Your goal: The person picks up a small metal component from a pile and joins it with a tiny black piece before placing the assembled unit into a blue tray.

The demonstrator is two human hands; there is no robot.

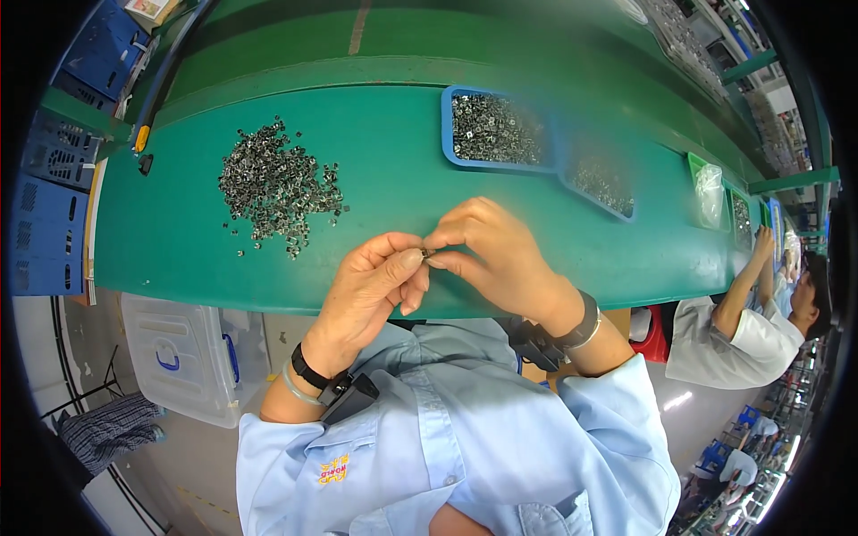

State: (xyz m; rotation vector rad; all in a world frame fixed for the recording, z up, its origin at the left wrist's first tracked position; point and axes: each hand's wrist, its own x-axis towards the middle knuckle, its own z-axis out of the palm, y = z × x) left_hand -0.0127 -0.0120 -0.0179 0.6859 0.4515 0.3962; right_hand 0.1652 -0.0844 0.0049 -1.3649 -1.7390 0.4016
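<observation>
- The small metal part (426,254) is at the meeting of the two hands, above the near side of the green table (161,232).
- The left hand (375,277) pinches it between thumb and forefinger, from the left; the right hand (487,250) seems to pinch it too, from the right.
- Both hands are equally near to this part; its long axis I cannot tell, because it is too small and partly covered by fingertips.
- The loose pile of small parts (277,188) lies far and left from the hands, closer to the left hand.
- The blue tray (447,129), filled with similar parts, stands far and slightly right, closer to the right hand.
- On the light blue shirt (429,420) there is coloured lettering (333,470), pink and yellow; on the small part, no writing can be read.
</observation>
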